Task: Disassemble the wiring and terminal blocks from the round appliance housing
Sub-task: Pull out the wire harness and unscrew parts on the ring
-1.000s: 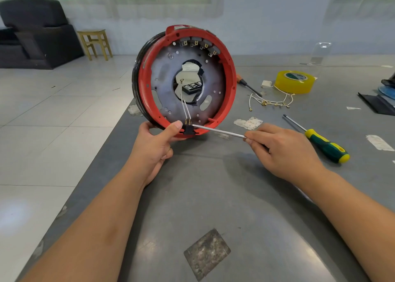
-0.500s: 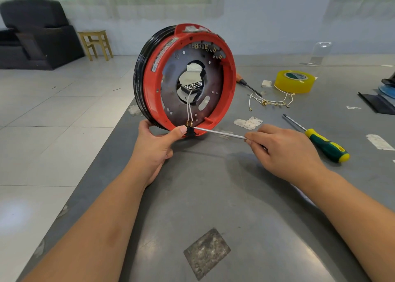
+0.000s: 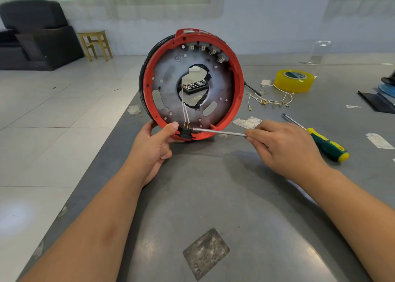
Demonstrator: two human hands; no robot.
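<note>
**Housing held on edge while a tool met the lower terminal block**

The round housing (image 3: 192,82) stood on its rim on the grey table (image 3: 235,207), its open red-ringed face turned toward the person. The left hand (image 3: 152,151) gripped the bottom of the rim, thumb curled over the front edge and pressed just beside a black terminal block (image 3: 185,132) seated at the lowest point of the ring. Two white wires (image 3: 184,108) ran up from that block to the central opening of the metal plate. A row of further terminal blocks (image 3: 208,49) sat along the upper inside of the ring, well above both hands.

The right hand (image 3: 284,147) pinched the silver shaft of a screwdriver (image 3: 218,132) between curled fingers; its handle was hidden inside the hand. The shaft lay nearly level, its tip touching the black block next to the left thumb.

Just beyond the right hand lay a green-and-yellow screwdriver (image 3: 324,144) on the table. Farther out past it rested a bundle of loose white wires with brass terminals (image 3: 269,101) and a roll of yellow tape (image 3: 294,80). Scraps of white residue (image 3: 247,122) lay near the right fingertips.
</note>
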